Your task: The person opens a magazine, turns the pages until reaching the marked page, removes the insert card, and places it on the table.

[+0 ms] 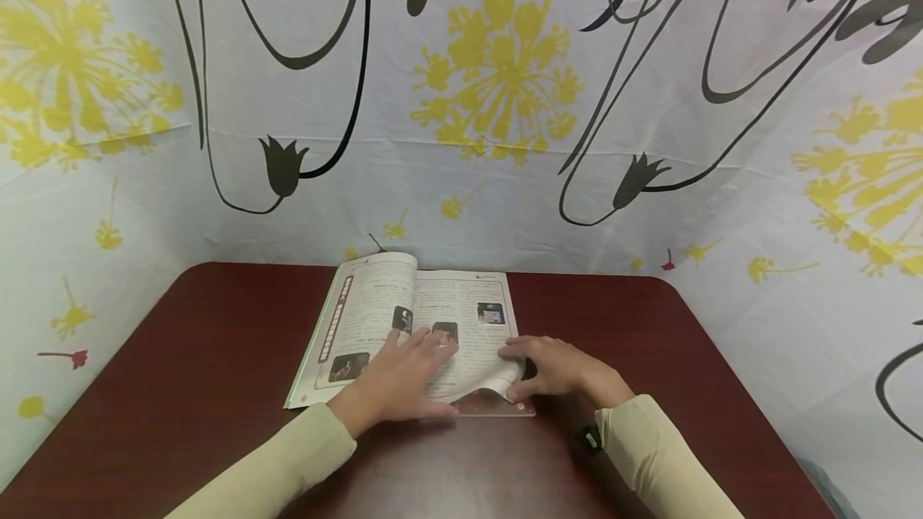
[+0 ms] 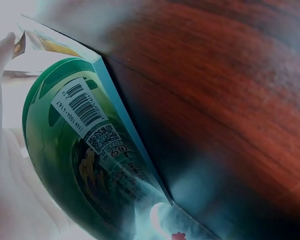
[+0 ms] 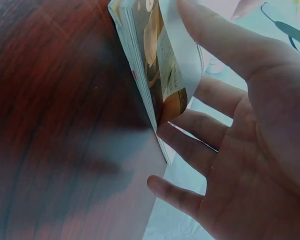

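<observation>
An open magazine (image 1: 461, 295) with printed text and small photos lies on the table. My left hand (image 1: 400, 379) rests across its lower middle near the fold, fingers spread out. At the lower right corner, my right hand (image 1: 566, 367) pinches a page (image 1: 497, 375) between thumb and fingers. That page curves upward, and a brown picture on the sheet beneath shows under it. The right wrist view shows the bent page (image 3: 175, 97) beside the thumb and the stacked page edges. In the left wrist view, the green back cover (image 2: 50, 135) bulges, with a barcode label on it.
The dark red-brown table (image 1: 216, 343) has rounded far corners. Behind and around it hangs a white cloth (image 1: 447, 207) with yellow and grey flower prints. A dark band (image 1: 590, 439) sits at the right wrist, by the sleeve.
</observation>
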`<action>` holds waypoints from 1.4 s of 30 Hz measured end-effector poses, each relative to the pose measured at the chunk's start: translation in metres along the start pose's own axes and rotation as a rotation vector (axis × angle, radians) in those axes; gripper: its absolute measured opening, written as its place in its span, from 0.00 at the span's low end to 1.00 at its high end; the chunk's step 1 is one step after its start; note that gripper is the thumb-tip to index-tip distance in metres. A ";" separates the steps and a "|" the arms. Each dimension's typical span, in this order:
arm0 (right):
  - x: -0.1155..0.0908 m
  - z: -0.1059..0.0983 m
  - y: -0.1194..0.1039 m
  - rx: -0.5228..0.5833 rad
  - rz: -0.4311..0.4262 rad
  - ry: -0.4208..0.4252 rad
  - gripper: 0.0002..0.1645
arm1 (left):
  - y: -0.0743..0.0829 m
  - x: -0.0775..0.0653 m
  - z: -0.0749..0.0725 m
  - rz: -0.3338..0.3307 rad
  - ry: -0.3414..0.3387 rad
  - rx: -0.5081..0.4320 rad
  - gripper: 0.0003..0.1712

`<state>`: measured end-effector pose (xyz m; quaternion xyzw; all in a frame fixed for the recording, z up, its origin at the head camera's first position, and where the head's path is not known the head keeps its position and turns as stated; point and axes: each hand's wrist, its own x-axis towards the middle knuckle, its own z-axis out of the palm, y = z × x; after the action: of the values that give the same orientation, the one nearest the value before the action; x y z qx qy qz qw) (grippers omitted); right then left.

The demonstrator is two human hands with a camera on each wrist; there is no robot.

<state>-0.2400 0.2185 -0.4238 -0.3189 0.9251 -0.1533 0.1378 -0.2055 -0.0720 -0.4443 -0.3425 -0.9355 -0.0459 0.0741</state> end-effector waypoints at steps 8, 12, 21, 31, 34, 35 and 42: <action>0.001 -0.001 -0.001 0.025 0.037 0.006 0.48 | -0.001 -0.003 0.001 0.001 0.026 -0.019 0.49; 0.001 -0.004 0.001 0.067 0.039 0.011 0.51 | -0.002 -0.003 -0.001 0.007 0.068 -0.039 0.44; -0.004 -0.012 0.009 0.085 0.034 0.036 0.63 | -0.004 -0.004 -0.002 0.034 0.138 -0.016 0.36; -0.008 -0.014 0.013 0.078 0.092 0.027 0.64 | -0.007 0.000 -0.004 0.074 0.262 0.099 0.47; -0.007 -0.013 0.014 0.060 0.096 0.011 0.61 | -0.009 0.002 -0.005 0.114 0.306 0.102 0.39; -0.007 -0.012 0.014 0.053 0.093 0.007 0.60 | -0.010 0.003 -0.005 0.128 0.312 0.108 0.36; -0.006 -0.008 0.013 0.028 -0.006 -0.016 0.54 | -0.013 0.003 -0.007 0.199 0.225 0.257 0.26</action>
<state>-0.2449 0.2336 -0.4203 -0.3211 0.9208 -0.1638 0.1493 -0.2154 -0.0809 -0.4375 -0.4137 -0.8810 0.0434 0.2254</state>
